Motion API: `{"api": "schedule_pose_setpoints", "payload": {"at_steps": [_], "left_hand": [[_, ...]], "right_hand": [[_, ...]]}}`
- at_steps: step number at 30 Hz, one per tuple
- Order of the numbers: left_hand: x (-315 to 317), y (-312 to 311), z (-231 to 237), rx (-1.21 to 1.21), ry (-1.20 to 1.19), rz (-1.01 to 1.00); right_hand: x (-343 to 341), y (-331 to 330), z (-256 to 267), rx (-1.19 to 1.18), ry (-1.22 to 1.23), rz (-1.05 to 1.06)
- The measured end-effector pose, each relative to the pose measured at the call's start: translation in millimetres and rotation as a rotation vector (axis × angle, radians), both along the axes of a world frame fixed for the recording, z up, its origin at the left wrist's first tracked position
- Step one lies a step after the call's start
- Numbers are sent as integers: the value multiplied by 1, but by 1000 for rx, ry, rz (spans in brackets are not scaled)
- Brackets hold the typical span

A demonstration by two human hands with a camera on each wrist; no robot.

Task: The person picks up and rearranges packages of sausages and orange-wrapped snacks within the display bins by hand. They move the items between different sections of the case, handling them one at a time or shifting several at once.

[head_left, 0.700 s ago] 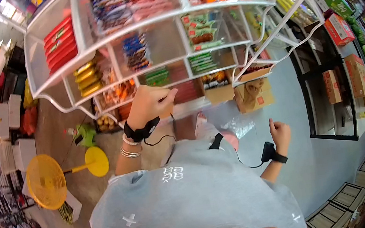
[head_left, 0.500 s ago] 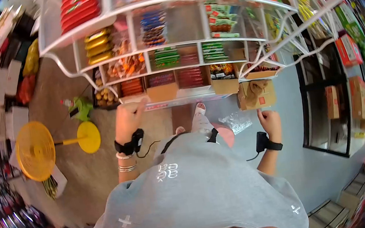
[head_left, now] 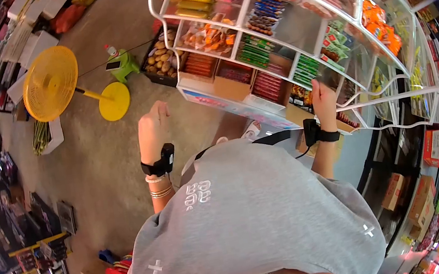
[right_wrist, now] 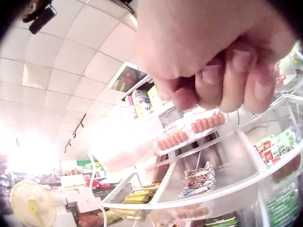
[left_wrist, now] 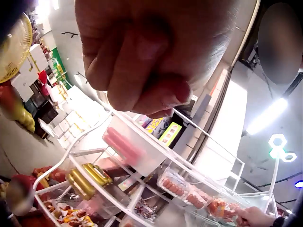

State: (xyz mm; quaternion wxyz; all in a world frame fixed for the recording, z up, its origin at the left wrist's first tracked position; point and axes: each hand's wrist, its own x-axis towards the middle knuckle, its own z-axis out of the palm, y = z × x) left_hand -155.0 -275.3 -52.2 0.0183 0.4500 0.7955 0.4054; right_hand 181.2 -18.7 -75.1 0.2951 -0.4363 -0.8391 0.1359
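Observation:
My left hand (head_left: pixel 154 132) hangs over the bare floor to the left of the snack rack, its fingers loosely curled with nothing in them. Close up in the left wrist view, the curled fingers (left_wrist: pixel 123 80) fill the top. On the other side, my right hand (head_left: pixel 324 102) overlaps the rack's lower front edge in the head view. Its fingers (right_wrist: pixel 232 78) are bent too and hold nothing. The white wire rack (head_left: pixel 289 51) has clear bins of gold-wrapped sausages (head_left: pixel 194 0), orange packets (head_left: pixel 381 27) and green packs (head_left: pixel 255 50).
A yellow fan (head_left: pixel 52 85) on a round base stands on the floor at the left. Beyond it lies a dark crate of potatoes (head_left: pixel 161 58) beside a green stool (head_left: pixel 122 63). Cartons (head_left: pixel 422 201) line a dark-framed shelf at the right.
The head view has turned, so the rack now sits tilted and farther right. My left hand has left its place in front of the bins; the right hand has come up to overlap the rack's edge.

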Motion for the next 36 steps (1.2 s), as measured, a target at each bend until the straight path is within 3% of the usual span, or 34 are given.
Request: {"api": "schedule_pose_setpoints", "payload": {"at_steps": [2, 3, 4, 6, 8, 10, 11, 12, 15, 18, 20, 24, 30, 36], "left_hand": [[3, -18, -2, -264, -188, 56], [-8, -31, -26, -127, 133, -38], [-10, -39, -25, -119, 124, -24], [-10, -53, -20, -171, -67, 206], [-15, -62, -22, -134, -126, 229], [-19, -70, -16, -266, 28, 264], [-21, -71, -16, -254, 33, 277], [-22, -72, -18, -188, 18, 254], [-19, -56, -22, -77, 35, 225], [-14, -40, -17, -60, 97, 155], [-15, -33, -24, -107, -14, 5], [-14, -17, -31, -107, -7, -85], [-12, -4, -33, -174, -51, -173], [9, 18, -37, -204, -17, -289]], "right_hand": [[-14, -5, 5, -18, 181, -44], [-18, -5, 4, 71, 212, -39], [-21, -5, 3, 78, 205, -24], [-24, -2, 1, 88, 252, -16], [-17, 5, -14, 48, 178, -52], [-23, -6, 5, -410, 194, -151], [-20, -2, -6, -357, 239, -138], [-14, 9, -24, -122, 127, -162], [-25, -2, -7, -11, 133, -66], [-33, -8, -11, -21, 144, -36], [-29, -12, -19, -90, 117, -77], [-20, -14, -24, 30, 154, -101], [0, -24, -24, 13, 110, -228], [19, -43, -6, -40, 4, -135]]}}
